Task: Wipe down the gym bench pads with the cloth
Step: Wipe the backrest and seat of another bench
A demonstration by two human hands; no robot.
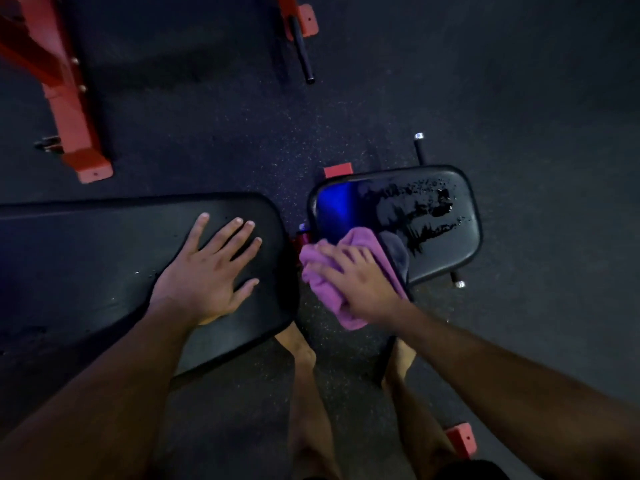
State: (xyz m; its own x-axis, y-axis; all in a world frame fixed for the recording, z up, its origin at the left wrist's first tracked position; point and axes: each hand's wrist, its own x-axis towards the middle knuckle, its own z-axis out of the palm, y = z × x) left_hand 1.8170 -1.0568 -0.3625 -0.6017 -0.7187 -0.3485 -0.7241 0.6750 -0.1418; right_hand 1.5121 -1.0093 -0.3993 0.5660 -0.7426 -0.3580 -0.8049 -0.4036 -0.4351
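A long black back pad [104, 244] stretches across the left of the head view. My left hand [211, 271] rests flat on its right end, fingers spread and straight. To the right sits the smaller black seat pad [446, 251], with dark wet streaks on its upper half and a blue reflection at its left. My right hand [360, 282] grips a bunched purple cloth [332, 271] and presses it on the seat pad's near left corner. The cloth hangs partly over the gap between the two pads.
Red bench frame parts show between the pads [301, 237] and behind the seat [337, 170]. Another red machine frame [69, 98] stands at the upper left, and a black bar [301, 50] lies at top centre. My bare feet [298, 348] stand on dark speckled rubber floor.
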